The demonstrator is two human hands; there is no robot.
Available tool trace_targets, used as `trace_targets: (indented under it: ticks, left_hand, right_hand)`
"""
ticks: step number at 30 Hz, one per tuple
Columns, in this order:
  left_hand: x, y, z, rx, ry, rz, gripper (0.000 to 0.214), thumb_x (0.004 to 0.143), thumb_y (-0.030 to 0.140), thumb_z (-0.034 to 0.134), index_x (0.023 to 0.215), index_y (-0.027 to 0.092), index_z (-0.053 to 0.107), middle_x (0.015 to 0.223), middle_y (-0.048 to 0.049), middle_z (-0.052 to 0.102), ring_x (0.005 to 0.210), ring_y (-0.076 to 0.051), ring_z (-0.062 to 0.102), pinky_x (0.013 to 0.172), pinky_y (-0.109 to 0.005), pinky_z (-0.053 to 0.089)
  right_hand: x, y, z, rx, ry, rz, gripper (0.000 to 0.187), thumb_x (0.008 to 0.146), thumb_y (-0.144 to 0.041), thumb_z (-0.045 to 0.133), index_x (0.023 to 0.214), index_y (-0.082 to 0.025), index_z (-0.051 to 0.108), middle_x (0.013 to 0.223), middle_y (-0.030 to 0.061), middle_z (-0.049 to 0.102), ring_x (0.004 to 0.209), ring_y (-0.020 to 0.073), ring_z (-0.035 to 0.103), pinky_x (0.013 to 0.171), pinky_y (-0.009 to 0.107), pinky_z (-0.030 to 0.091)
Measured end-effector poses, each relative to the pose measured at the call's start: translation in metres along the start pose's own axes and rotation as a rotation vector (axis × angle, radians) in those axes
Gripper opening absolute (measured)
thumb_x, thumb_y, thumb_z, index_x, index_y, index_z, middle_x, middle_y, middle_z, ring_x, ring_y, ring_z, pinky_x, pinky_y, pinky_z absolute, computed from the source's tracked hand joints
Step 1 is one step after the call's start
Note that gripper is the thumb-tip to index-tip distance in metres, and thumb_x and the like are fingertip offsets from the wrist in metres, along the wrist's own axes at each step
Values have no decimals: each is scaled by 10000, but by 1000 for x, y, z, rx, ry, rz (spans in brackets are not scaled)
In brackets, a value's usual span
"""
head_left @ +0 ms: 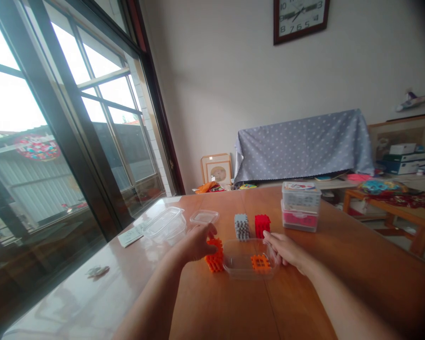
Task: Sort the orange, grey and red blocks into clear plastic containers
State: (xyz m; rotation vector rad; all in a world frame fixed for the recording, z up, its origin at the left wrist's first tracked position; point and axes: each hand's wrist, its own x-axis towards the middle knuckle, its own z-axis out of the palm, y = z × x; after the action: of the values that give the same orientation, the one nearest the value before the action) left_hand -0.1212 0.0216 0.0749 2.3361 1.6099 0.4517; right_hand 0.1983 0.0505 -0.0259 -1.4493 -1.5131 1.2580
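Observation:
A stack of orange notched plastic tiles [215, 262] stands on the table, left of a clear plastic container [239, 271]. My left hand [197, 243] is at the top of that stack, thumb on the near side and fingers curled over the far side. Inside the container, toward its right end, lies one orange tile [260, 263] with a windowed centre. My right hand [285, 250] grips the container's right rim, some fingers bent along its outer side. Just behind the container stand a grey tile stack [241, 226] and a red tile stack [262, 225].
Clear lidded boxes [300, 208], stacked and partly pink inside, stand at the back right. Further left are a clear lid [204, 217], more clear containers [165, 224], a paper slip [130, 236] and a small crumpled item [97, 271]. Windows border the wooden table [233, 311] on the left.

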Motion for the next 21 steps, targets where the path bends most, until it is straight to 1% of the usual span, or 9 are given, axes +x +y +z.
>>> trace_targets:
  ticks: [4, 7, 11, 15, 18, 21]
  left_hand:
    - [3, 10, -2, 22, 46, 49, 376, 734, 282, 741, 1091, 222, 635, 1114, -64, 708, 1030, -255, 661, 881, -363, 531]
    - [2, 15, -4, 49, 53, 34, 378, 741, 301, 748, 1097, 222, 646, 1161, -79, 700, 1054, -276, 654, 875, -374, 530]
    - [-7, 15, -8, 65, 3, 35, 428, 739, 326, 758, 1143, 237, 645, 1212, -75, 685, 1096, -290, 636, 887, -369, 524]
    - [-18, 18, -9, 123, -56, 72, 538, 679, 324, 818, 1180, 251, 638, 1239, -73, 671, 1162, -313, 597, 940, -374, 492]
    - [-22, 22, -7, 181, -62, 75, 526, 670, 323, 825, 1159, 245, 646, 1211, -75, 677, 1166, -327, 580, 971, -401, 466]
    - [-23, 24, -6, 211, -45, 69, 484, 672, 272, 803, 1132, 243, 657, 1181, -70, 682, 1144, -319, 579, 981, -407, 454]
  right_hand:
    - [1, 2, 0, 0, 5, -6, 559, 967, -689, 402, 983, -172, 613, 572, -35, 549, 443, 101, 515, 399, 193, 270]
    - [2, 3, -1, -4, 4, -6, 569, 962, -701, 399, 981, -174, 611, 574, -34, 553, 447, 105, 524, 398, 196, 270]
    - [2, 3, -1, -13, -4, -18, 555, 973, -686, 388, 978, -177, 608, 574, -33, 559, 444, 106, 516, 395, 199, 272]
    - [2, 3, -1, -10, -7, -22, 564, 971, -691, 390, 980, -172, 613, 579, -25, 564, 446, 105, 508, 392, 200, 264]
    - [1, 3, -1, -10, -15, -21, 570, 966, -697, 397, 986, -170, 615, 583, -22, 569, 446, 103, 507, 392, 199, 254]
    - [0, 2, 0, -12, -17, -18, 571, 966, -697, 397, 1002, -169, 612, 584, -23, 568, 442, 102, 506, 392, 199, 247]
